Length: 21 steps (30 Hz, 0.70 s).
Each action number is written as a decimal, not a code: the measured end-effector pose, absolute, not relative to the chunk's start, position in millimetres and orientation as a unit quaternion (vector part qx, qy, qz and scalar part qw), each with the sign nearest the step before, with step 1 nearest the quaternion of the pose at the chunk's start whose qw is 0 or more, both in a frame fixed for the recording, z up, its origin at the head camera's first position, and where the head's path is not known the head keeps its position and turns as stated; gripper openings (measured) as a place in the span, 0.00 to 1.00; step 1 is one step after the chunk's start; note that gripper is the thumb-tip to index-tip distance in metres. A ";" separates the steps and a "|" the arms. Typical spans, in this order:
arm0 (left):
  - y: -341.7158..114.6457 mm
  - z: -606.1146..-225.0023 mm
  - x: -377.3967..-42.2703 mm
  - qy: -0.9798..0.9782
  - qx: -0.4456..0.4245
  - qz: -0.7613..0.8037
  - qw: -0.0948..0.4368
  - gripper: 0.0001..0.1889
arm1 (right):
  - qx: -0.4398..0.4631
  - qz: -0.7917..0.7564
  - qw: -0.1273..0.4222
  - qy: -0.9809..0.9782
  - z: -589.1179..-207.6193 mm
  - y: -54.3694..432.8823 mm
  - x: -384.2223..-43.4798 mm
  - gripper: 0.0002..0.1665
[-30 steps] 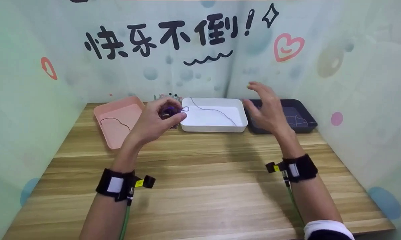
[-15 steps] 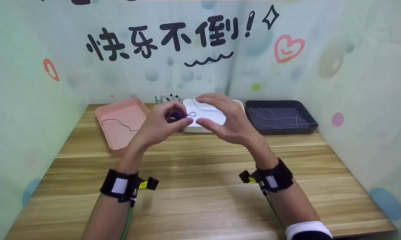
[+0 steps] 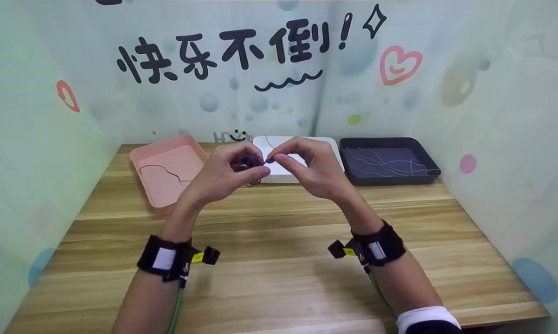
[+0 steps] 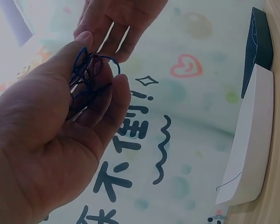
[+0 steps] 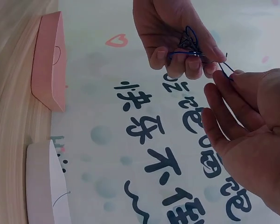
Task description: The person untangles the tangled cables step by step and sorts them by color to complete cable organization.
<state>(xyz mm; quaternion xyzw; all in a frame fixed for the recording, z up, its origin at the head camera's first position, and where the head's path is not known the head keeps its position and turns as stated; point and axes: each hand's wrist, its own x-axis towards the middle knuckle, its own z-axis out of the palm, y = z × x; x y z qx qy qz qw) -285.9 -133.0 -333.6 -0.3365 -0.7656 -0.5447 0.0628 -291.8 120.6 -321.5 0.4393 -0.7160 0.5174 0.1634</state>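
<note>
My left hand [image 3: 216,178] holds a tangled bundle of thin wires [image 4: 87,93], blue, purple and dark brown, in its curled fingers above the back of the table. Part of the bundle is hidden inside the palm. A blue loop [image 5: 226,71] sticks out of the bundle between the two hands. My right hand [image 3: 318,171] pinches this loop between thumb and index finger, close to the left fingertips. In the right wrist view its other fingers are spread apart, away from the wires.
Along the back of the wooden table [image 3: 279,260] stand a pink tray [image 3: 186,150] with one dark strand, a white tray [image 4: 257,144] with one strand, and a black tray [image 3: 392,180] with several pale strands. Printed cloth walls enclose the back and sides.
My right hand has come left from over the black tray to the bundle and now pinches the loop. My left hand has shifted slightly right, still holding the bundle.
</note>
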 end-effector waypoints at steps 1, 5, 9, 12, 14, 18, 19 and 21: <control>-133.1 -333.3 -285.7 -0.766 -0.336 -0.544 0.063 0.11 | 0.434 0.531 0.154 -0.711 -320.8 121.0 -291.2 0.08; -134.1 -332.1 -285.3 -0.763 -0.332 -0.552 0.063 0.09 | 0.433 0.572 0.137 -0.683 -319.1 125.0 -291.7 0.07; -136.2 -331.6 -284.5 -0.754 -0.329 -0.565 0.058 0.07 | 0.430 0.608 0.113 -0.658 -317.4 128.6 -290.9 0.06; -137.4 -331.1 -284.4 -0.747 -0.334 -0.572 0.054 0.07 | 0.425 0.624 0.093 -0.649 -316.6 129.4 -290.4 0.06; -138.3 -330.7 -284.3 -0.745 -0.338 -0.573 0.053 0.06 | 0.422 0.625 0.084 -0.652 -316.3 129.6 -290.5 0.07; -141.3 -329.5 -283.8 -0.747 -0.334 -0.572 0.055 0.06 | 0.419 0.600 0.089 -0.676 -315.6 131.5 -290.3 0.07; -142.3 -329.3 -283.9 -0.749 -0.331 -0.572 0.055 0.06 | 0.420 0.590 0.093 -0.683 -315.1 132.4 -290.3 0.06; -144.8 -328.2 -283.4 -0.753 -0.326 -0.570 0.056 0.07 | 0.427 0.563 0.109 -0.699 -313.6 134.8 -290.0 0.06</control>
